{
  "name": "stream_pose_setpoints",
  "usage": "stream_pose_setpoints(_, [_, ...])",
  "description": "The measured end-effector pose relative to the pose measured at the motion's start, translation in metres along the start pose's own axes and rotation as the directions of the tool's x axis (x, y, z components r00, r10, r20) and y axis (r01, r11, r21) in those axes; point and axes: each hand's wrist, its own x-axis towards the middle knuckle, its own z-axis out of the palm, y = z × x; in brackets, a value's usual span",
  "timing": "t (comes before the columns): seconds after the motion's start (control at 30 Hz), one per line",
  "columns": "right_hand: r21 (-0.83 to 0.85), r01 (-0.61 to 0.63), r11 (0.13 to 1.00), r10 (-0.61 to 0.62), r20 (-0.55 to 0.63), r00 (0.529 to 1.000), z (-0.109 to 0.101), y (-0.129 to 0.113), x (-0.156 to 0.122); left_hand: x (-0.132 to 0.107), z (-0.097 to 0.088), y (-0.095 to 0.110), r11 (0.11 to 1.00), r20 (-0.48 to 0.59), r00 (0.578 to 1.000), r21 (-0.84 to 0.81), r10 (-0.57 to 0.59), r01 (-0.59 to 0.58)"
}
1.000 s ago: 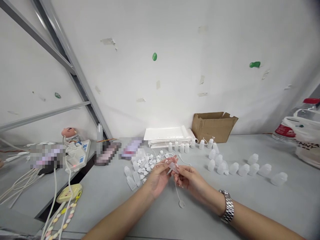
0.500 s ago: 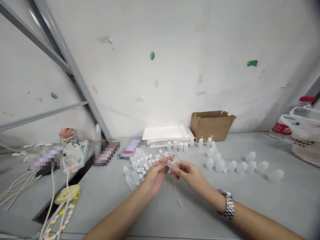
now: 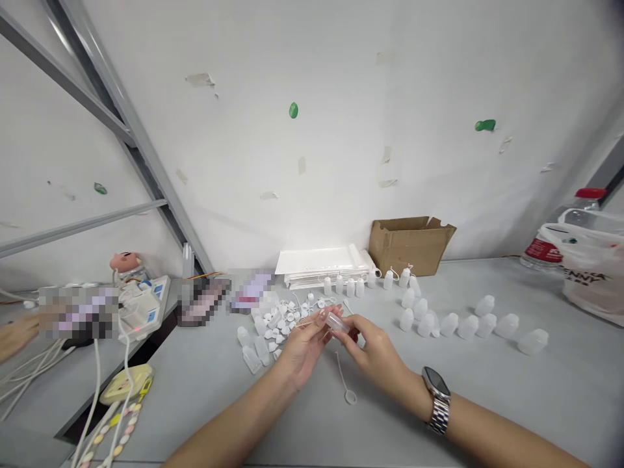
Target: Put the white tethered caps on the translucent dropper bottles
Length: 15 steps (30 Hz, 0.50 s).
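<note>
You: left hand (image 3: pixel 305 351), right hand (image 3: pixel 373 348) both pinching one bottle (image 3: pixel 335 322) above mid counter (image 3: pixel 205 396) | done: capped bottles (image 3: pixel 372 279) far | left: bare bottles (image 3: pixel 468 327) right, loose caps (image 3: pixel 277 318) left

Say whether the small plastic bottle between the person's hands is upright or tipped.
Tipped: the small plastic bottle lies almost on its side, pinched between the left hand and right hand.

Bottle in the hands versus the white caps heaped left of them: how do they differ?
The translucent bottle is held between the left hand and right hand; the white caps lie on the grey table. The bottle is single and elongated; the caps are many and small. The bottle looks see-through, the caps more opaque. Both are pale plastic.
</note>
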Motion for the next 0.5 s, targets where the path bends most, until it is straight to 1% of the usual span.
stream_pose_setpoints(0.13, [-0.132,0.143,0.981,-0.145,-0.007,0.989,0.0,0.0021,-0.0014,-0.001,0.0019,0.0031,1.0,-0.015,1.0,0.01,0.002,-0.002])
stream_pose_setpoints(0.27, [-0.212,0.273,0.938,-0.283,-0.016,0.959,0.0001,0.0029,-0.0024,-0.0009,0.0022,0.0027,1.0,0.004,1.0,-0.003,0.026,-0.026])
stream_pose_setpoints(0.37, [-0.257,0.322,0.911,-0.34,-0.026,0.94,0.0005,0.003,-0.0018,-0.001,0.0021,0.0007,0.999,0.03,0.999,-0.036,0.023,-0.022])
stream_pose_setpoints(0.5, [-0.249,0.339,0.907,-0.36,-0.046,0.932,0.0028,0.0049,-0.0015,-0.0029,0.0033,0.0002,0.997,0.05,0.999,-0.081,0.001,0.003])
